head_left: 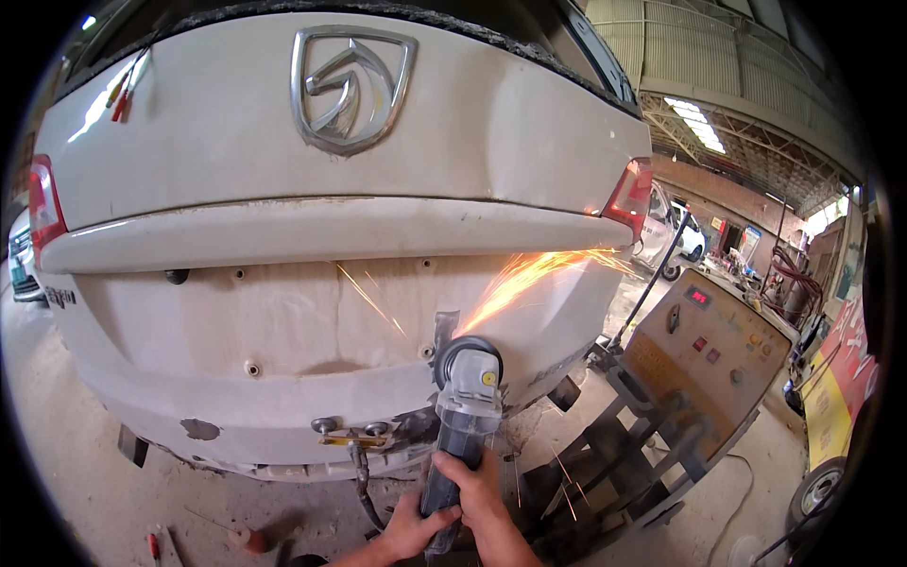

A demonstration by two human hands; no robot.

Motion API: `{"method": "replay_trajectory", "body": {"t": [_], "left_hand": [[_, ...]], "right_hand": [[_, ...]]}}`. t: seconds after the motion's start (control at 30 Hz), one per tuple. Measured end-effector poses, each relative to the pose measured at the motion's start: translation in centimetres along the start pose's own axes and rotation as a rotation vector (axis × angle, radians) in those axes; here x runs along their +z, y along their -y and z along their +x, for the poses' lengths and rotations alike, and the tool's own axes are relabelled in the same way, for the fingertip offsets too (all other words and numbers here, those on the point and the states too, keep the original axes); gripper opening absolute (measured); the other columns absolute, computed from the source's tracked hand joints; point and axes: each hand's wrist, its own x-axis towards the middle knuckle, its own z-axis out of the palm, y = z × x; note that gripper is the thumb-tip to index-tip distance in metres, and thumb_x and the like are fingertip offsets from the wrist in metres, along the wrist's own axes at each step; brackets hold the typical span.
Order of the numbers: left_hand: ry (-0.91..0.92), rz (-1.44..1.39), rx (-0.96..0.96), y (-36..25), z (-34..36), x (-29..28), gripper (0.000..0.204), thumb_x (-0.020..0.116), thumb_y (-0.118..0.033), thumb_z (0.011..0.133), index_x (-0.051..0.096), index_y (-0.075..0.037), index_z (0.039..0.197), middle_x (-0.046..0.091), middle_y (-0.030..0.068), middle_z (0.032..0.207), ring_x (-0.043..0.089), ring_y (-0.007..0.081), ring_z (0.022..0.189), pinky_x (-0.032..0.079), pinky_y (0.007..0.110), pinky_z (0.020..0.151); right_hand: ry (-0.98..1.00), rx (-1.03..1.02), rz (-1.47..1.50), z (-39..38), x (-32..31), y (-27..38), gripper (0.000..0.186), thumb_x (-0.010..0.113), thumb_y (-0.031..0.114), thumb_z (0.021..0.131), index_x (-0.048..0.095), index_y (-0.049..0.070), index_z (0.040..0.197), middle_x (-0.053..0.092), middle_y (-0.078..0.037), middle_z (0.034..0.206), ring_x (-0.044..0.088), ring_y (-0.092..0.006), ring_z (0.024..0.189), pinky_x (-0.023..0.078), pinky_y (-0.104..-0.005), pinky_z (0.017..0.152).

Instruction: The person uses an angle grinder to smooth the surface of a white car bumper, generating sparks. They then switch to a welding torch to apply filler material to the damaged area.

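An angle grinder (pixel 460 416) with a dark body and grey head is held upright in the frame, its disc against the white rear panel (pixel 520 312) of a vehicle beside a dark bare patch. Orange sparks (pixel 510 283) stream up and to the right from the disc. My right hand (pixel 472 491) grips the middle of the grinder's body. My left hand (pixel 416 524) is closed round its lower end, just below and left of the right one. A metal clamp tool (pixel 351 441) with a hose is attached lower on the panel, left of the grinder.
A control machine (pixel 704 364) on a black stand stands close at the right, near a tire (pixel 820 489) and red-and-yellow signboard (pixel 836 402). Loose tools (pixel 154 545) lie on the concrete floor (pixel 104 472) at lower left. Other cars (pixel 666 227) are parked behind in the workshop.
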Motion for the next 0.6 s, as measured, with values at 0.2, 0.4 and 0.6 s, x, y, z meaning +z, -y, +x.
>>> {"method": "replay_trajectory", "body": {"t": [0.2,0.4,0.6], "left_hand": [[-0.073,0.019,-0.073,-3.0,0.5,-0.1,0.039,0.064,-0.03,0.078,0.059,0.003,0.097,0.062,0.0063,0.087,0.058,0.0138,0.079,0.046,0.029,0.072],[-0.033,0.058,-0.066,-3.3,0.5,-0.5,0.04,0.064,-0.03,0.078,0.058,0.004,0.099,0.062,0.0061,0.088,0.057,0.013,0.079,0.045,0.028,0.073],[-0.071,0.036,-0.033,-4.3,1.0,0.0,0.04,0.063,-0.029,0.079,0.057,0.004,0.101,0.061,0.006,0.089,0.056,0.0124,0.08,0.045,0.028,0.073]], "right_hand": [[0.077,0.038,0.035,1.1,1.2,2.4,0.026,0.072,0.015,0.073,0.06,-0.002,0.087,0.062,-0.008,0.075,0.059,-0.0148,0.062,0.048,-0.0291,0.057],[0.036,0.054,0.085,0.9,1.1,1.9,0.025,0.071,0.017,0.074,0.06,-0.001,0.087,0.062,-0.008,0.074,0.059,-0.0151,0.062,0.048,-0.0285,0.057],[0.132,0.021,0.051,2.0,1.3,2.3,0.023,0.068,0.016,0.074,0.059,-0.002,0.087,0.062,-0.01,0.071,0.06,-0.0175,0.059,0.049,-0.0303,0.054]]}}
